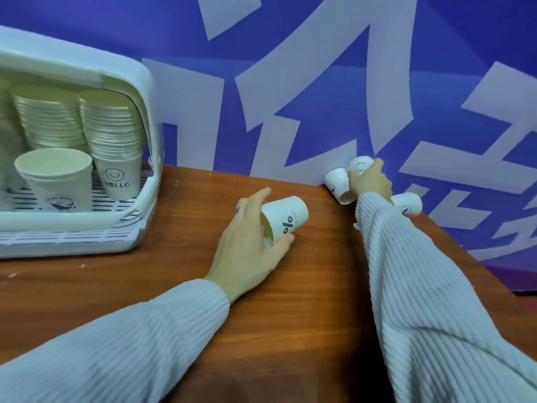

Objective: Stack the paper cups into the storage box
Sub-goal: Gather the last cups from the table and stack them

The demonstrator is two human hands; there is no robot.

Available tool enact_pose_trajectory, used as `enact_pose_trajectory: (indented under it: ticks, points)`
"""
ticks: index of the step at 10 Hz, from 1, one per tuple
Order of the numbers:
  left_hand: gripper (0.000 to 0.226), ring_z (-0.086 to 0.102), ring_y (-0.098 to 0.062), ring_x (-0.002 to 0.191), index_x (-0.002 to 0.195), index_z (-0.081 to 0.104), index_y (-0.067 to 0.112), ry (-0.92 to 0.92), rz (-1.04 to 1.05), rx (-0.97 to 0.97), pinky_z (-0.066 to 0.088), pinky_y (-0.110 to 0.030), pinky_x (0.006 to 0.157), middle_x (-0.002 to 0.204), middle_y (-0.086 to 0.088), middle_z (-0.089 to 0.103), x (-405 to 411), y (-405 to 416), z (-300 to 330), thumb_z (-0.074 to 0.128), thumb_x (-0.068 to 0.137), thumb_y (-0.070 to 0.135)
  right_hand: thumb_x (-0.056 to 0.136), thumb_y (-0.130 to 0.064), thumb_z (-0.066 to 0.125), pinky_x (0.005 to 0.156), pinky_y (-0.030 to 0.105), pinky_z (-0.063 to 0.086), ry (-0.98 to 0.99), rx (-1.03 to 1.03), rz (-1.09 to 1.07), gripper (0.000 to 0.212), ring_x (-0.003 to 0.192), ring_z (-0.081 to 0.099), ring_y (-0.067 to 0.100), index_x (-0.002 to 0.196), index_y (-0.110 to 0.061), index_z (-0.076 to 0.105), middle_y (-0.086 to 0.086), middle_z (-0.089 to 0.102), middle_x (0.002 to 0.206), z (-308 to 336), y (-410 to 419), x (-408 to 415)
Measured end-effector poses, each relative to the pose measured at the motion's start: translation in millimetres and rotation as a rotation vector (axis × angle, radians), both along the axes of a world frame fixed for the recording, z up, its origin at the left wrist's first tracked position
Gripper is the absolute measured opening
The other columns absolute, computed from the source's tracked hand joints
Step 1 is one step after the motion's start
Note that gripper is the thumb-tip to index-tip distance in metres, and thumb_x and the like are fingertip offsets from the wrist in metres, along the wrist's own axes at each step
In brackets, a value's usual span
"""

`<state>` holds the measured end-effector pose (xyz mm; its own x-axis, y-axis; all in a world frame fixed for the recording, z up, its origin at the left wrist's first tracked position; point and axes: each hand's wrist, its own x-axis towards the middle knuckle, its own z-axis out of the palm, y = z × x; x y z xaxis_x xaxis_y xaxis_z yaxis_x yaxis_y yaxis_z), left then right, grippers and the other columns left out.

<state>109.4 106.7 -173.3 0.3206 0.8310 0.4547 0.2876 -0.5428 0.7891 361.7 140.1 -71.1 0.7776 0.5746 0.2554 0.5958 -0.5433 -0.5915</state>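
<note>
Left hand (250, 242) grips a tipped paper cup (286, 218) between thumb and fingers.

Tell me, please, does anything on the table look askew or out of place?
Yes: three loose cups lie tipped against the wall, one left of the right hand, one under it, one behind the sleeve. Nothing looks spilled.

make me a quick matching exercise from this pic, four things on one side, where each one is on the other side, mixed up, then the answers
Things
1. left hand
2. right hand
3. HELLO cup stack
4. storage box

Places
A. on cups by the wall
B. far left of the table
C. inside the box, right side
D. gripping a tipped cup mid-table

Pairs: 1-D, 2-A, 3-C, 4-B
</note>
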Motion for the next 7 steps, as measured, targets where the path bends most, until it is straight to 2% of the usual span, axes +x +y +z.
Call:
enact_pose_trajectory:
  ticks: [1, 2, 3, 4, 5, 6, 7]
  points:
    - [0.087, 0.051, -0.006, 0.113, 0.154, 0.025, 0.035, 0.002, -0.005, -0.004, 0.053, -0.034, 0.092, 0.135, 0.013, 0.039, 0.8, 0.9, -0.1, 0.078, 0.086, 0.044, 0.108, -0.017, 0.046, 0.104, 0.038, 0.028, 0.037, -0.020, 0.040, 0.055, 0.141, 0.040, 0.040, 0.157, 0.001, 0.026, 0.025, 0.042, 0.153, 30.4, -28.6, -50.9]
    - [0.088, 0.052, -0.011, 0.118, 0.155, 0.025, 0.034, 0.007, -0.001, -0.028, 0.051, -0.035, 0.094, 0.141, 0.009, 0.040, -0.7, 1.0, 2.9, 0.078, 0.086, 0.044, 0.109, -0.015, 0.045, 0.093, 0.030, 0.025, 0.058, 0.071, 0.097, 0.057, 0.141, 0.040, 0.037, 0.158, -0.001, 0.022, 0.023, 0.042, 0.153, 42.8, -48.1, -74.7]
    - [0.088, 0.052, -0.017, 0.126, 0.155, 0.025, 0.030, 0.008, 0.039, -0.064, 0.049, -0.040, 0.099, 0.149, 0.004, 0.040, -4.5, -4.3, 8.6, 0.078, 0.086, 0.043, 0.104, -0.020, 0.053, 0.088, 0.026, 0.036, 0.134, 0.273, 0.137, 0.067, 0.128, 0.053, 0.030, 0.162, -0.013, 0.021, 0.015, 0.052, 0.147, 26.1, -50.5, -46.0]
    - [0.083, 0.057, -0.022, 0.121, 0.149, 0.027, 0.030, 0.004, 0.064, -0.100, 0.050, -0.041, 0.096, 0.144, 0.001, 0.046, -7.8, -16.9, 18.2, 0.077, 0.085, 0.048, 0.085, -0.039, 0.060, 0.101, 0.038, 0.049, 0.209, 0.383, 0.268, 0.088, 0.114, 0.058, 0.018, 0.162, -0.039, 0.019, 0.003, 0.054, 0.141, 28.6, -71.5, -44.3]
    - [0.074, 0.061, -0.023, 0.107, 0.138, 0.029, 0.032, -0.008, 0.081, -0.119, 0.055, -0.041, 0.088, 0.133, 0.001, 0.051, -22.7, -27.4, 30.6, 0.074, 0.085, 0.054, 0.083, -0.035, 0.062, 0.105, 0.045, 0.050, 0.180, 0.361, 0.429, 0.070, 0.117, 0.053, 0.014, 0.148, -0.041, 0.038, -0.001, 0.049, 0.133, 34.8, -97.7, -70.9]
    - [0.070, 0.060, -0.025, 0.114, 0.140, 0.034, 0.028, -0.001, 0.117, -0.049, 0.053, -0.041, 0.095, 0.137, 0.000, 0.047, -49.3, -36.8, 50.5, 0.072, 0.087, 0.054, 0.085, -0.027, 0.072, 0.094, 0.048, 0.058, 0.231, 0.385, 0.567, 0.050, 0.119, 0.058, 0.021, 0.126, -0.032, 0.043, -0.001, 0.052, 0.127, 40.5, -116.0, -118.2]
    - [0.072, 0.051, -0.026, 0.128, 0.149, 0.037, 0.021, 0.045, 0.200, 0.080, 0.040, -0.036, 0.101, 0.144, -0.006, 0.045, -93.0, -43.2, 70.8, 0.067, 0.091, 0.052, 0.089, -0.026, 0.079, 0.076, 0.041, 0.064, 0.300, 0.412, 0.687, 0.040, 0.097, 0.069, 0.018, 0.114, -0.016, 0.051, -0.001, 0.058, 0.111, 44.2, -118.4, -163.8]
